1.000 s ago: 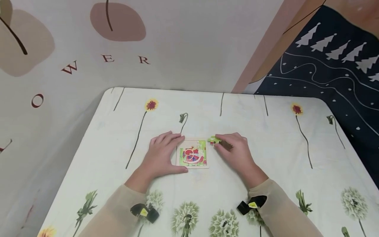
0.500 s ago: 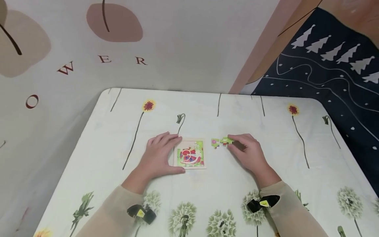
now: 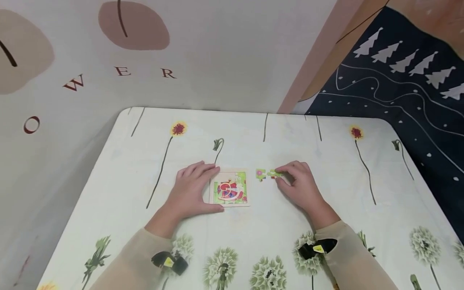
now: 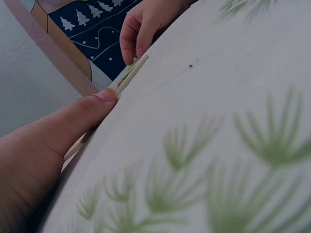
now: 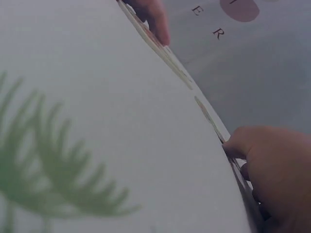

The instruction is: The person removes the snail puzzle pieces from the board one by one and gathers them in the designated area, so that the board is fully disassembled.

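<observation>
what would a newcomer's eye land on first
Probably the colourful puzzle board on the flowered white tabletop, with the left hand spread along its left side. Just right of it, the right hand pinches a green puzzle piece beside another piece. At the head view's upper right, the dark blue panel with white trees stands out.

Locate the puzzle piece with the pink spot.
In the head view, the pink-spotted piece lies right of the puzzle board, just left of the green piece that the right hand pinches.
</observation>
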Motion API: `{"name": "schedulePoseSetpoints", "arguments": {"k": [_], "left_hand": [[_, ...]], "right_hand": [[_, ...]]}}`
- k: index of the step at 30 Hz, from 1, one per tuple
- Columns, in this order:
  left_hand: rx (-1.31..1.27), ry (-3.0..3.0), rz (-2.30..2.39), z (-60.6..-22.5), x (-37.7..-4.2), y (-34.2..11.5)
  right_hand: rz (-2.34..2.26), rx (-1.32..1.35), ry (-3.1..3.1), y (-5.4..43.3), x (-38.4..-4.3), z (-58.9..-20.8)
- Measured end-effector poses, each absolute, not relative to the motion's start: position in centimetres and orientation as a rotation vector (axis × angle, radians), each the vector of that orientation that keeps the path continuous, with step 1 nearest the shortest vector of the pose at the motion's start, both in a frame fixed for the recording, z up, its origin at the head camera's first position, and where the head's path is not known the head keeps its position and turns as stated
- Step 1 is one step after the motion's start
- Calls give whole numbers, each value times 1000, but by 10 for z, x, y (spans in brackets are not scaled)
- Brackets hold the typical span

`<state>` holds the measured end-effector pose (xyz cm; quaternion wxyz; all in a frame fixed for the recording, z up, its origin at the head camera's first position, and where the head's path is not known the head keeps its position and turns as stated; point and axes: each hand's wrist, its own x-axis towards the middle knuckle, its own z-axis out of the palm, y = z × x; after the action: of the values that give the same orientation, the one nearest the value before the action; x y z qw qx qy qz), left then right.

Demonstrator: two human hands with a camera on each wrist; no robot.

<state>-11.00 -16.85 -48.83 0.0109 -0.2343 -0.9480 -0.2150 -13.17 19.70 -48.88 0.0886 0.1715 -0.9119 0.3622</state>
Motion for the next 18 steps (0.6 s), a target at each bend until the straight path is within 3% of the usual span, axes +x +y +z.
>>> {"name": "schedulePoseSetpoints", "arguments": {"k": [18], "left_hand": [[-729,-2961,-669,-485,-109,-167]], "right_hand": [[1108,462,-2627,188,-135,-489]]}}
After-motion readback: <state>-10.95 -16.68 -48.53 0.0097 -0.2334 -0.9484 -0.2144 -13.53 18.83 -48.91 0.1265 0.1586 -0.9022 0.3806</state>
